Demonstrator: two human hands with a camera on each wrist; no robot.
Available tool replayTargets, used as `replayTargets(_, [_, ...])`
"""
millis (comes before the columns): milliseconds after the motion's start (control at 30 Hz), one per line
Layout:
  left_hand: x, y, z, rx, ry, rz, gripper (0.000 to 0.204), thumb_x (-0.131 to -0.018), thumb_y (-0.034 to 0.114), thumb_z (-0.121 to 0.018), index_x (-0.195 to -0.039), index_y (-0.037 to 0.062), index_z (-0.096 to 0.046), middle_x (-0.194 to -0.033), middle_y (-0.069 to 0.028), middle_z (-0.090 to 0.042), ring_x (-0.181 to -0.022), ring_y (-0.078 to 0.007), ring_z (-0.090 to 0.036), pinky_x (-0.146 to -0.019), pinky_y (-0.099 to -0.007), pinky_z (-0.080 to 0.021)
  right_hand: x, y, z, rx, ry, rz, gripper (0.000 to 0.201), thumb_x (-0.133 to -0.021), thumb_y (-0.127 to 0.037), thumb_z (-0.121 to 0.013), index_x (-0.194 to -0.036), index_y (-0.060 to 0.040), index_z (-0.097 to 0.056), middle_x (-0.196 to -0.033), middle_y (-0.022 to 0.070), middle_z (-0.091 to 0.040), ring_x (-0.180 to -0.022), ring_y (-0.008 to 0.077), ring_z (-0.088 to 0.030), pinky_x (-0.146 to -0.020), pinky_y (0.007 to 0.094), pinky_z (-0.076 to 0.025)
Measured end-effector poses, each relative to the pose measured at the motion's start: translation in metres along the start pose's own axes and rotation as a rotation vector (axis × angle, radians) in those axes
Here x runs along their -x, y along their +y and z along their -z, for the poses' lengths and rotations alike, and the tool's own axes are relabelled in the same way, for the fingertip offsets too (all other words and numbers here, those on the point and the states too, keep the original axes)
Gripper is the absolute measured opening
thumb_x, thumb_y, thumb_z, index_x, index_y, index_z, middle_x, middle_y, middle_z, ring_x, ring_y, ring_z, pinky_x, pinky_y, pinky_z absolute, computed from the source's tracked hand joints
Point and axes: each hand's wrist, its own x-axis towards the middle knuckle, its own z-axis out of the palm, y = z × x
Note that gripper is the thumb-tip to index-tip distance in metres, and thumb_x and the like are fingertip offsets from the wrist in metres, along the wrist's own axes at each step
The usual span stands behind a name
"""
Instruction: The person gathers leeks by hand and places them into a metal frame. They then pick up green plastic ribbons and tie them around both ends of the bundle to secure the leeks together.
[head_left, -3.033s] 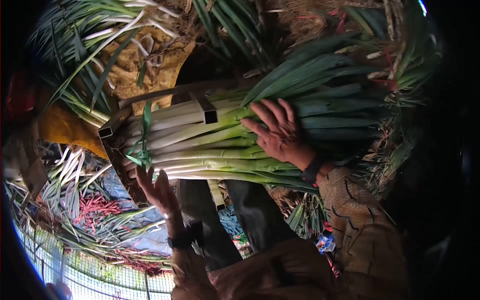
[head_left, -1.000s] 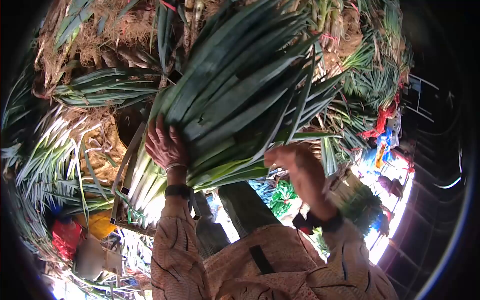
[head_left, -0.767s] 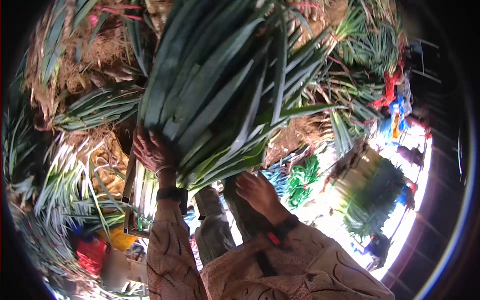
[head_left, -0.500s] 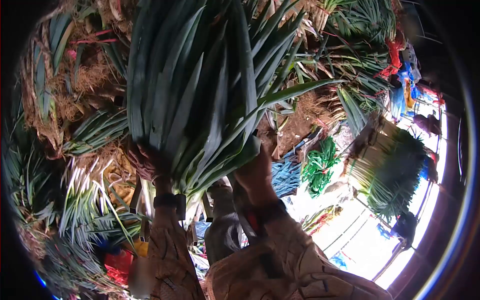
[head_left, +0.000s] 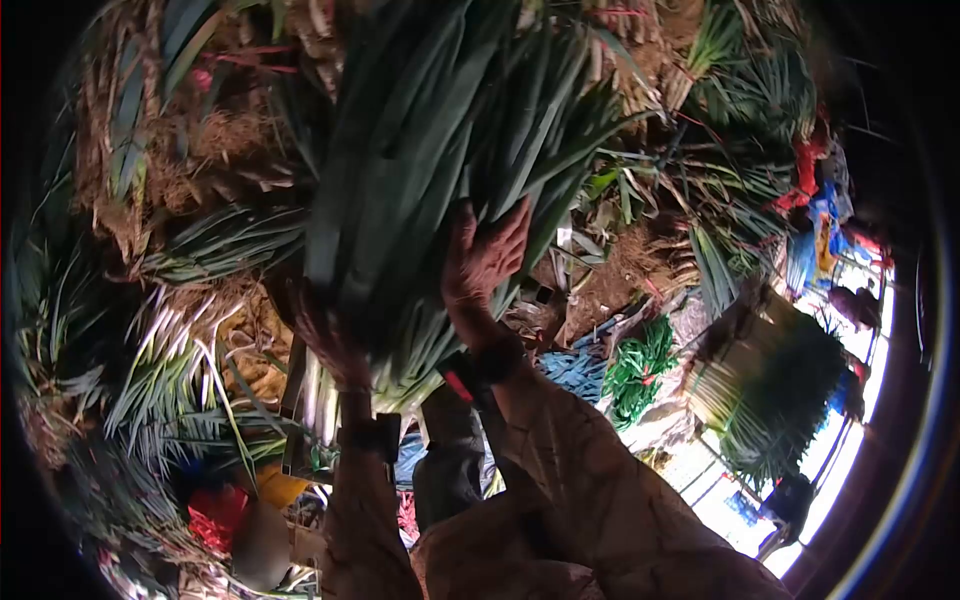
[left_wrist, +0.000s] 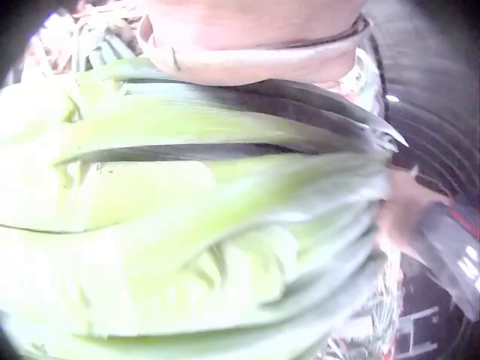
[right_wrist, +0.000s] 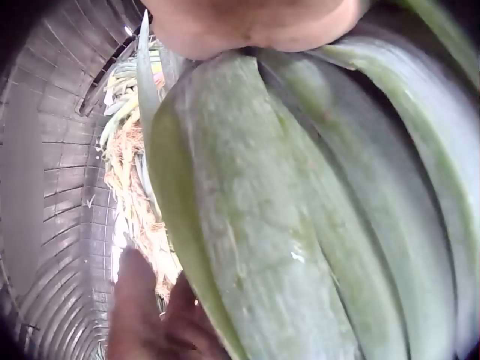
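Note:
A thick bundle of leeks (head_left: 390, 190) fans its dark green leaves across the head view, with white stalks (head_left: 318, 400) in a metal frame below. Along the left side of the leaves lies my left hand (head_left: 330, 335), partly in shadow, its fingers extended against them. My right hand (head_left: 487, 260) rests at the right side of the bundle, fingers straight and spread upward against the leaves. In the left wrist view pale green leaves (left_wrist: 172, 202) fill the middle, overexposed. Broad leaves (right_wrist: 262, 195) cover the right wrist view, with my right fingers (right_wrist: 135, 300) beside them.
Loose leeks (head_left: 165, 360) lie at the left by a yellow sheet (head_left: 258, 345). Blue ties (head_left: 575, 372) and green ties (head_left: 640, 370) lie right of my legs. A tied leek bundle (head_left: 770, 370) stands farther right. Rooted bundles (head_left: 240, 140) are piled behind.
My left hand has gone from the white stalk end up to the leaves. My right hand left the leaves, dropped low, then came up against their right side. The view has turned.

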Motion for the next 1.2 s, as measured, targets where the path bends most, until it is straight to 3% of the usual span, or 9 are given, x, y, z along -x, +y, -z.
replayTargets(200, [0.008, 0.060, -0.007, -0.339, -0.150, -0.163, 0.099, -0.078, 0.076, -0.038, -0.148, 0.0093, -0.019, -0.151, -0.0220, -0.016, -0.138, -0.0438, -0.017, -0.106, -0.0634, -0.012, -0.007, -0.007, -0.024, 0.350, -0.052, -0.074, 0.084, -0.087, -0.043, -0.057, -0.148, -0.0072, -0.013, -0.146, 0.0218, -0.026, -0.135, 0.0342, -0.024, -0.105, 0.0521, -0.020])
replayTargets(333, [-0.016, 0.070, -0.021, -0.476, -0.100, -0.267, 0.089, -0.083, 0.071, -0.035, -0.145, 0.0080, -0.027, -0.149, -0.0223, -0.023, -0.136, -0.0410, -0.021, -0.106, -0.0585, -0.016, -0.012, 0.022, -0.047, 0.492, -0.047, -0.025, 0.092, -0.081, -0.043, -0.060, -0.149, -0.0094, -0.009, -0.144, 0.0186, -0.029, -0.131, 0.0339, -0.030, -0.104, 0.0508, -0.023])
replayTargets(433, [-0.027, 0.060, -0.034, -0.481, -0.102, -0.234, 0.084, -0.083, 0.070, -0.037, -0.141, 0.0103, -0.033, -0.146, -0.0222, -0.027, -0.134, -0.0419, -0.023, -0.104, -0.0600, -0.017, -0.013, 0.041, -0.060, 0.605, -0.047, 0.121, 0.095, -0.078, -0.051, -0.058, -0.149, -0.0126, -0.007, -0.145, 0.0127, -0.029, -0.128, 0.0328, -0.033, -0.102, 0.0502, -0.027])
replayTargets(600, [-0.034, 0.052, -0.052, -0.485, -0.125, -0.125, 0.085, -0.068, 0.065, -0.058, -0.137, 0.0179, -0.040, -0.145, -0.0180, -0.031, -0.134, -0.0436, -0.023, -0.103, -0.0670, -0.012, -0.022, 0.047, -0.066, 0.607, -0.083, 0.155, 0.090, -0.082, -0.048, -0.056, -0.149, -0.0123, -0.009, -0.145, 0.0122, -0.029, -0.129, 0.0317, -0.033, -0.103, 0.0483, -0.027])
replayTargets(833, [-0.030, 0.060, -0.026, -0.320, -0.316, 0.024, 0.096, -0.058, 0.059, -0.071, -0.141, 0.0253, -0.036, -0.151, -0.0144, -0.020, -0.140, -0.0400, -0.009, -0.106, -0.0668, -0.001, -0.044, 0.056, -0.036, 0.543, -0.170, 0.173, 0.082, -0.086, -0.044, -0.053, -0.148, -0.0120, -0.010, -0.146, 0.0114, -0.029, -0.130, 0.0303, -0.033, -0.105, 0.0457, -0.027])
replayTargets(967, [-0.024, 0.057, -0.018, -0.255, -0.285, 0.015, 0.098, -0.059, 0.059, -0.071, -0.144, 0.0294, -0.029, -0.152, -0.0109, -0.018, -0.140, -0.0385, -0.007, -0.106, -0.0668, 0.001, -0.071, 0.063, -0.021, 0.278, -0.385, 0.071, 0.077, -0.089, -0.042, -0.051, -0.148, -0.0118, -0.011, -0.146, 0.0110, -0.029, -0.130, 0.0294, -0.033, -0.106, 0.0442, -0.028])
replayTargets(1067, [-0.019, 0.056, -0.011, -0.210, -0.255, -0.001, 0.096, -0.062, 0.060, -0.067, -0.144, 0.0311, -0.026, -0.153, -0.0100, -0.016, -0.141, -0.0381, -0.008, -0.106, -0.0668, 0.002, -0.068, 0.033, 0.035, -0.259, -0.821, -0.178, 0.074, -0.087, -0.034, -0.054, -0.148, -0.0129, -0.016, -0.148, 0.0111, -0.026, -0.132, 0.0257, -0.031, -0.108, 0.0397, -0.025])
replayTargets(1133, [-0.014, 0.055, -0.009, -0.204, -0.227, -0.012, 0.096, -0.063, 0.062, -0.064, -0.145, 0.0301, -0.025, -0.154, -0.0102, -0.014, -0.141, -0.0375, -0.008, -0.107, -0.0668, 0.003, -0.030, -0.015, 0.085, -0.039, -0.723, -0.162, 0.076, -0.085, -0.030, -0.057, -0.148, -0.0114, -0.018, -0.148, 0.0140, -0.025, -0.135, 0.0246, -0.029, -0.111, 0.0379, -0.021])
replayTargets(1200, [-0.011, 0.055, -0.008, -0.162, -0.194, -0.022, 0.096, -0.064, 0.063, -0.064, -0.145, 0.0285, -0.025, -0.154, -0.0109, -0.015, -0.141, -0.0372, -0.008, -0.107, -0.0667, 0.002, -0.023, 0.001, 0.115, -0.065, -0.901, 0.052, 0.073, -0.088, -0.027, -0.055, -0.147, -0.0056, -0.017, -0.150, 0.0168, -0.021, -0.137, 0.0278, -0.023, -0.111, 0.0416, -0.020])
